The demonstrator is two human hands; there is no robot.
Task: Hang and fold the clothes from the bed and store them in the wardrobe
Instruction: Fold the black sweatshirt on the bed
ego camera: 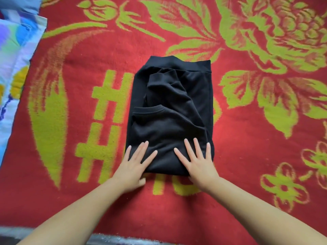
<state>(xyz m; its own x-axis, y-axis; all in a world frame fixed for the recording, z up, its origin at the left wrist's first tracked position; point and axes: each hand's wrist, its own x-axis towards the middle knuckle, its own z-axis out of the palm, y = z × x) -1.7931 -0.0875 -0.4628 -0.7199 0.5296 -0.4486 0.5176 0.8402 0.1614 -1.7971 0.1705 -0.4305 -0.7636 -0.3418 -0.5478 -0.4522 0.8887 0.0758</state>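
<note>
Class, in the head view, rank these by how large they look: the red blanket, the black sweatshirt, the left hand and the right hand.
1. Red blanket
2. Black sweatshirt
3. Left hand and right hand: they look alike, so no ranking between them.

One black sweatshirt (169,114), one red blanket (247,174), two hands (166,167).

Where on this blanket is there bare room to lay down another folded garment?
Bare red blanket lies right of the black sweatshirt and beyond its waistband. Left is narrower, bordered by patterned bedding. The near edge is crowded by the left hand and right hand.
</note>
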